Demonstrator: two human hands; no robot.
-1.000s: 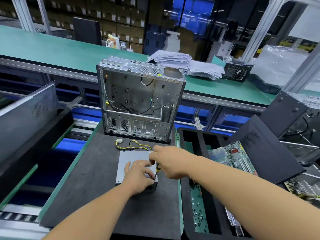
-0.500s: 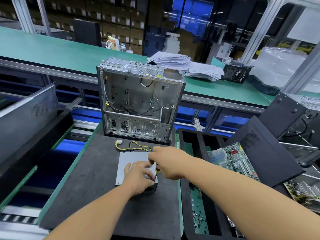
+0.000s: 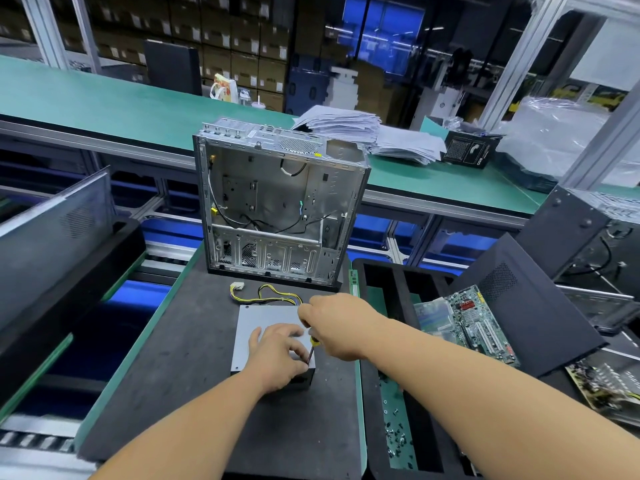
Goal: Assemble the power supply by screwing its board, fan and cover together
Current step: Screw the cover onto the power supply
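The right hand grips a screwdriver by its yellow-collared handle, shaft angled down to the near right corner of the power supply, apparently to drive a cover screw there. The left hand lies on the grey cover with fingers curled beside the shaft, probably steadying the tip and keeping the box from sliding; whether it pinches a screw I cannot tell. The supply lies flat on the dark surface, its yellow cable trailing toward the far open chassis. Loose screws wait in the tray to the right, within easy reach.
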